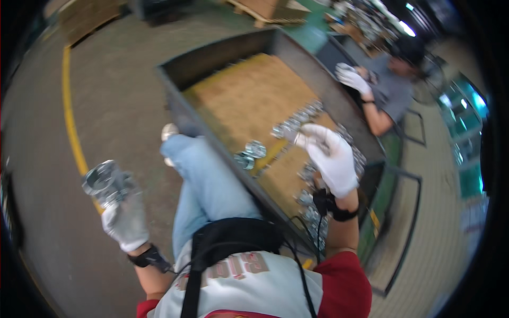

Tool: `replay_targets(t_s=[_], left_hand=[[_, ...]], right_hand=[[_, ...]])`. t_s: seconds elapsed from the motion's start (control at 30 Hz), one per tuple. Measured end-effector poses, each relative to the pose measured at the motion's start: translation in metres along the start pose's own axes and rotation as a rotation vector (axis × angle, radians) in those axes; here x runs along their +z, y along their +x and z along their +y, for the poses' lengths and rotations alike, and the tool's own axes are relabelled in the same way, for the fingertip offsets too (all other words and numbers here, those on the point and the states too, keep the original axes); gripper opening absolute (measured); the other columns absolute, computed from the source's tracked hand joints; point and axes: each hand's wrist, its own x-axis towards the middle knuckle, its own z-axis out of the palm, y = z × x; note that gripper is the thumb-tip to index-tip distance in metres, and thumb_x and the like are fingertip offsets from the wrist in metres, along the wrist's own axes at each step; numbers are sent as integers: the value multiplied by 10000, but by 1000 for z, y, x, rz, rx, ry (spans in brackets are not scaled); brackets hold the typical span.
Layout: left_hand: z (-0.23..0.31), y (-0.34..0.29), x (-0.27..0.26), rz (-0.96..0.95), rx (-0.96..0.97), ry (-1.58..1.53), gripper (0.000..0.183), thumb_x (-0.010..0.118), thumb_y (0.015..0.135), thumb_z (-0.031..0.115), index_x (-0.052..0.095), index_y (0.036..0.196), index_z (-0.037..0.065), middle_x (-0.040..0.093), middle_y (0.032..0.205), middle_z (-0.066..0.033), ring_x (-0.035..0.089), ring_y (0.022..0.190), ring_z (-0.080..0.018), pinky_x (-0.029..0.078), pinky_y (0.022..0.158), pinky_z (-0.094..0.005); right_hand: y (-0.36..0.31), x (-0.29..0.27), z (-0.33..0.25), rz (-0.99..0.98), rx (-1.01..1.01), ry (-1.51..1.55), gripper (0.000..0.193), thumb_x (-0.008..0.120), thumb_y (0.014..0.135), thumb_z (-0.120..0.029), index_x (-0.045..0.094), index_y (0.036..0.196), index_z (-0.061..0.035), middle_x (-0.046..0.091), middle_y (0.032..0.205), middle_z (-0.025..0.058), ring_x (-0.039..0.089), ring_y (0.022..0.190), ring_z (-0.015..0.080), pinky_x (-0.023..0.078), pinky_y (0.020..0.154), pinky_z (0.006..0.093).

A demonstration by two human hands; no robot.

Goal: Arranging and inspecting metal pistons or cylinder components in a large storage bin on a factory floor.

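Observation:
My left hand (125, 220), in a white glove, is raised out to the left over the floor. Its fingers are closed on shiny metal ring-shaped parts (104, 180); how many is unclear. Over the large metal bin (212, 124), my white-gloved right hand (335, 161) has its thumb and finger drawn together at a metal ring-shaped part, near the end of a row of similar parts (302, 115). Blur hides the exact contact. Two loose ring-shaped parts (250, 153) lie on the brown sheet (241, 100) inside the bin, close to its near left wall.
More metal parts (309, 199) line the bin's right side. Across the bin, a co-worker (395, 79) in grey with white gloves stands beside another dark bin. Metal handle bars (413, 212) stick out at right. Boxes (87, 18) stand far left, beyond a yellow floor line (70, 116).

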Motion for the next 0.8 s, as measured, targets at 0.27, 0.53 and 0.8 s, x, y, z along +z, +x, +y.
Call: replay_targets(t_s=[0.27, 0.53, 0.8], left_hand=[[-3, -18, 1, 87, -214, 330, 862, 647, 713, 48, 285, 1495, 14, 481, 1396, -185, 525, 1228, -333, 452, 1034, -465], [-69, -8, 63, 10, -648, -280, 1052, 603, 575, -117, 171, 1523, 30, 435, 1378, -200, 503, 1221, -507, 562, 923, -571], [-59, 5, 69, -12, -661, -210, 1025, 687, 631, -78, 180, 1515, 23, 451, 1363, -179, 497, 1240, -493, 558, 935, -567]], right_hand=[[-20, -85, 181, 201, 562, -1162, 316, 539, 839, -158, 686, 1117, -130, 664, 1143, 180, 627, 1066, 376, 500, 927, 452], [-59, -146, 222, 328, 349, -1271, 447, 596, 885, -126, 560, 1327, -66, 590, 1297, 193, 566, 1179, 366, 451, 1004, 421], [12, 41, 45, -159, -168, -176, 376, 670, 854, -8, 597, 1223, -5, 667, 960, 76, 637, 707, 96, 516, 601, 225]])
